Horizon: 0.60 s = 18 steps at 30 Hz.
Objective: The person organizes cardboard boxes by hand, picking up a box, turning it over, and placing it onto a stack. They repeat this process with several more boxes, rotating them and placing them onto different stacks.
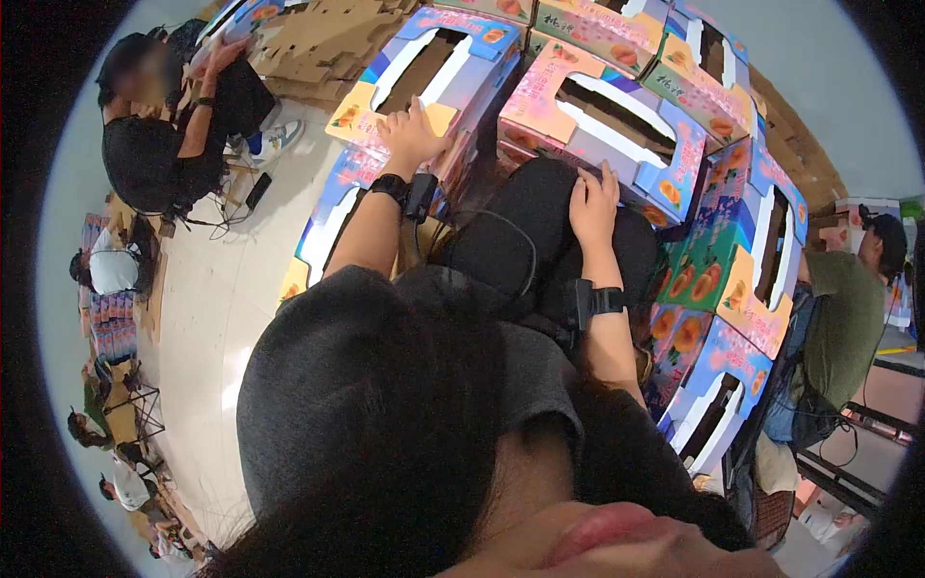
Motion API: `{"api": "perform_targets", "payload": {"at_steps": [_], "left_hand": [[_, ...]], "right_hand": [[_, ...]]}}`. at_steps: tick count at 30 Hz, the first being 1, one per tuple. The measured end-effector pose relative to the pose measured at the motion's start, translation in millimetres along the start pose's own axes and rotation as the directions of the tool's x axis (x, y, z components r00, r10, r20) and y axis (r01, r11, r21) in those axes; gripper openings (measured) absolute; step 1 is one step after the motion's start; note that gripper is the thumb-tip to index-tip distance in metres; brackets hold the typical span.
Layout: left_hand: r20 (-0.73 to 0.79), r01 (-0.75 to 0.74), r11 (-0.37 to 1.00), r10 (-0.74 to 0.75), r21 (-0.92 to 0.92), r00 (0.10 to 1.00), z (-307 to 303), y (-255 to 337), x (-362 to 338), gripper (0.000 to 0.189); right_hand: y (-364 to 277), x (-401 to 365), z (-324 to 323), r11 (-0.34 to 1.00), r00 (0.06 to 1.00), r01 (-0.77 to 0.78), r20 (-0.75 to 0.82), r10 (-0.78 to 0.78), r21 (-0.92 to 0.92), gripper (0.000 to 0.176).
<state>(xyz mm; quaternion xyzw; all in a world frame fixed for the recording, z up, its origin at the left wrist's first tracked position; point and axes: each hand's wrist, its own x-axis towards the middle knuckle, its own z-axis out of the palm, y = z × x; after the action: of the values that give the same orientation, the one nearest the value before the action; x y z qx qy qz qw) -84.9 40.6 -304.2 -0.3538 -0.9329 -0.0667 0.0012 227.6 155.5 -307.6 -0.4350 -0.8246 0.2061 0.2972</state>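
Observation:
My left hand (411, 135) rests with spread fingers on the near end of a blue and peach fruit box (466, 48), which has a long slot in its top. Against the near side of a pink and orange box (540, 99) lies my right hand (594, 204), fingers apart, just above my dark-clothed knee. That box also has a slot framed in white. Both wrists wear black straps with small devices. Neither hand is wrapped round anything.
More printed boxes (703, 231) are stacked on the right and at the top. A person in black (145, 159) handles a box at the upper left. Flattened cardboard (308, 48) lies behind. Another person (838, 318) is at the far right.

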Motion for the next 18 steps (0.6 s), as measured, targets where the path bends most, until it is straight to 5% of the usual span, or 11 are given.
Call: {"api": "perform_targets", "payload": {"at_steps": [18], "left_hand": [[-0.051,0.003,0.998,-0.007,-0.065,0.999,1.6,-1.3,-2.8,0.114]], "right_hand": [[-2.1,0.7,-4.4,0.999,1.000,-0.002,0.024,0.001,0.032,0.029]]}}
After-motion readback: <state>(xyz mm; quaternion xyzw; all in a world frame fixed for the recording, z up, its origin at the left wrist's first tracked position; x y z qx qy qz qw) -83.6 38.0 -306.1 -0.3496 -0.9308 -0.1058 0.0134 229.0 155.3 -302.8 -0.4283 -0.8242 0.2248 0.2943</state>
